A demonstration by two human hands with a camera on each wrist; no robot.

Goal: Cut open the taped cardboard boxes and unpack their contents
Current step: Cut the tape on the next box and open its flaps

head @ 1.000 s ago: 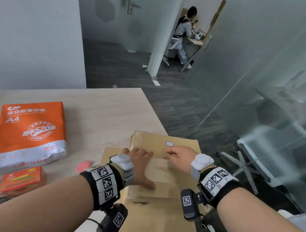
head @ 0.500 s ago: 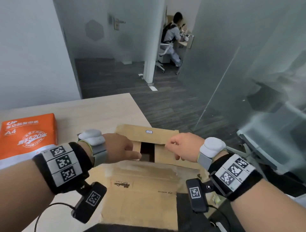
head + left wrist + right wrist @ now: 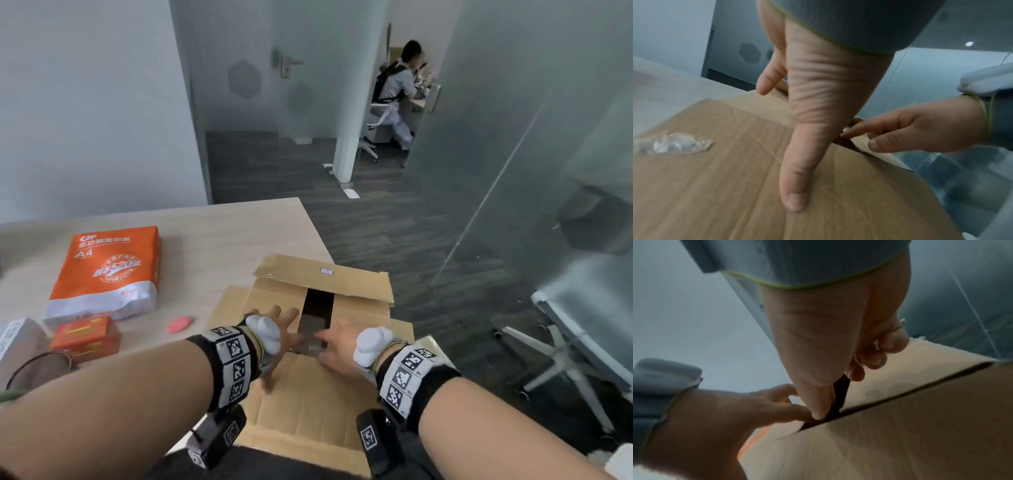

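Note:
A brown cardboard box sits at the table's near right corner with its outer flaps folded out. Two inner flaps lie across the top with a dark gap between them. My left hand lies spread on the left inner flap, and the thumb presses flat on the cardboard. My right hand is at the gap, its thumb at the slot and its fingers curled on the right inner flap's edge. What is inside the box is hidden.
An orange A4 paper ream, a small orange box and a pink cutter lie to the left on the wooden table. A wad of clear tape lies on the flap. An office chair stands right; a person sits far off.
The box top was shut a second ago. The outer flaps now lie folded out, the dark gap shows, and both hands have come down onto the inner flaps.

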